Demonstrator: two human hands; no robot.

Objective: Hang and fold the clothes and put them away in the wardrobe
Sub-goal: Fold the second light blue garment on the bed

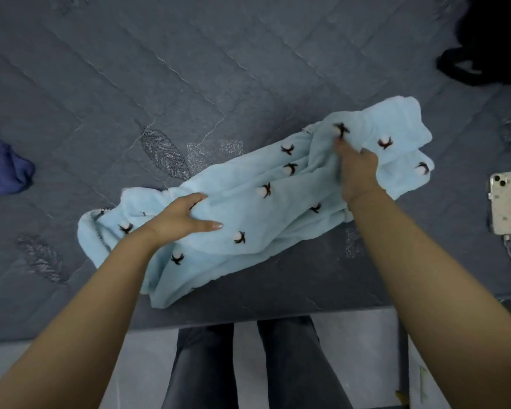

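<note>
Left hand (186,218) lies on the near-left part of a pale blue garment (248,208), fingers curled into the cloth so that a fold is pinched between fingers and thumb. Right hand (356,169) closes on a bunched ridge of the same garment toward its far-right end; its fingertips are buried in the fabric. The garment, fleecy and dotted with small dark-and-white tufts, lies crumpled in a long diagonal band on the grey quilted bed (189,69), near the bed's front edge and directly before the person's legs. No neat fold is visible yet: edges are uneven and several layers overlap loosely, so folding appears to be at an early stage. A dark blue cloth (3,169) lies well apart at the left edge, and a black item (490,48) at the far right corner; both seem to await handling. A phone (505,202) on its cable lies beside the garment's right end. Neither wardrobe nor hanger is in view, so putting away appears to remain.
</note>
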